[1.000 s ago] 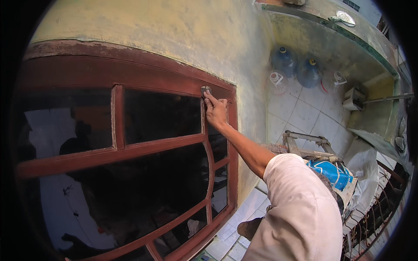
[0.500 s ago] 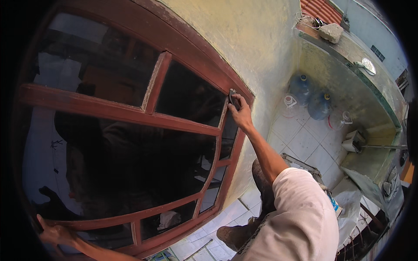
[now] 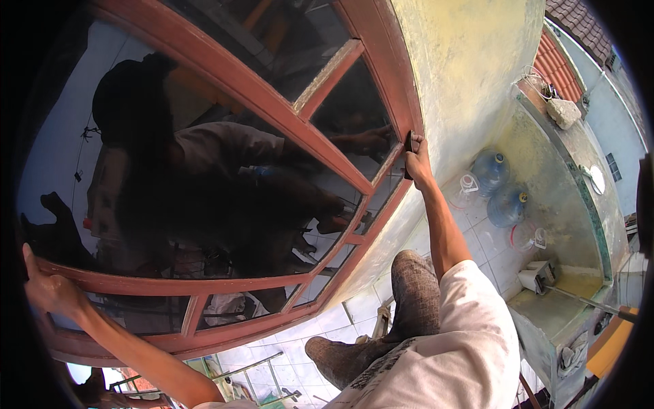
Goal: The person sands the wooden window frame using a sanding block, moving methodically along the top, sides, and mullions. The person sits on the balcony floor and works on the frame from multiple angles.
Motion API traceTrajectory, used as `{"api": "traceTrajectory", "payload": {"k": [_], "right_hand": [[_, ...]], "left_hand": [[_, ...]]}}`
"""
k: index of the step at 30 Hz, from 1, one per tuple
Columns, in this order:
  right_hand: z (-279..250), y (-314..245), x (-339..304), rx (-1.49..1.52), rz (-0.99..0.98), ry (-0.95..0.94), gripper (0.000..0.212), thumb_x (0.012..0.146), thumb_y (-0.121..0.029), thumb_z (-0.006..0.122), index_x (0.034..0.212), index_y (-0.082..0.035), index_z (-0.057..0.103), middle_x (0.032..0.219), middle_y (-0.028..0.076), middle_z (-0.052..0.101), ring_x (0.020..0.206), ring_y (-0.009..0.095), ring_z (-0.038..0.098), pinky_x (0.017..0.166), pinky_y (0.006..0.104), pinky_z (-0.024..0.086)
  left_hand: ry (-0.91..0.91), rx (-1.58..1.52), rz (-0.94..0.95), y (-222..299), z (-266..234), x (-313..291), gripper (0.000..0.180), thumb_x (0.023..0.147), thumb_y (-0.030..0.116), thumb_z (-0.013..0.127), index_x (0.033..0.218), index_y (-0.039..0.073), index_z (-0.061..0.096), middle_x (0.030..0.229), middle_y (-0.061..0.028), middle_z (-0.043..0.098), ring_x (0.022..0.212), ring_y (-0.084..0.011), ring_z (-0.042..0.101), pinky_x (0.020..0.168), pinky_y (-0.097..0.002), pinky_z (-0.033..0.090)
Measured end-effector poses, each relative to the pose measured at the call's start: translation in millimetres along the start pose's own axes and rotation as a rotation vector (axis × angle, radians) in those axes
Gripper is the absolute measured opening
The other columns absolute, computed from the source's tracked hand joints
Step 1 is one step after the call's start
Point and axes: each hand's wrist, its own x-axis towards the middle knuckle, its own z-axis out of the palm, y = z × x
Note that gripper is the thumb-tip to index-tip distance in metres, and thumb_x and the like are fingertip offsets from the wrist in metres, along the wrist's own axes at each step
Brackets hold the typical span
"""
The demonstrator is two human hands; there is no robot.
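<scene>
A reddish-brown wooden window frame point(image 3: 300, 129) with dark, reflective panes fills the left and middle. My right hand point(image 3: 418, 158) is closed on a small dark flat piece point(image 3: 408, 144), held against the frame's right upright. The piece looks like folded sandpaper, though its kind is not plain. Bare, pale wood shows along a short crossbar point(image 3: 330, 76). At the far lower left, my left hand point(image 3: 54, 292) rests on the frame with one finger stretched upward. Its other fingers are partly hidden.
Beside the window runs a yellowish wall point(image 3: 463, 75). Blue water jugs point(image 3: 507, 206) stand on white tiles below, at the right. A stone block point(image 3: 564, 113) lies on the low wall's ledge. My bent knee point(image 3: 415, 290) is beneath my right arm.
The view has shifted and turned, so the frame appears higher and more tilted. My right hand sits slightly lower along the right upright, the dark piece still in it. My left hand stays on the frame.
</scene>
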Motion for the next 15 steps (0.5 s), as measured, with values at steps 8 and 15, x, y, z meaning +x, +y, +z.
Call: {"api": "traceTrajectory", "payload": {"k": [8,15], "right_hand": [[18.0,50.0,10.7,0.06,-0.339,0.323,0.041,0.099,-0.008,0.07,0.139,-0.006,0.063,0.127,0.008,0.063,0.111,0.018,0.061,0.099,0.0327,0.052],[58.8,-27.6,-44.6,-0.108,-0.551,0.518,0.024,0.101,-0.016,0.073,0.124,-0.009,0.079,0.136,0.008,0.07,0.116,0.028,0.06,0.103,0.0371,0.05]], "left_hand": [[0.262,-0.232,-0.003,60.1,-15.2,28.3,0.057,0.11,0.027,0.032,0.126,-0.007,0.075,0.114,-0.022,0.069,0.103,-0.0265,0.068,0.095,-0.0334,0.056],[0.26,-0.451,-0.191,47.3,-9.7,31.7,0.036,0.107,0.021,0.062,0.117,-0.012,0.072,0.125,-0.0269,0.069,0.111,-0.0327,0.069,0.103,-0.0403,0.055]]}}
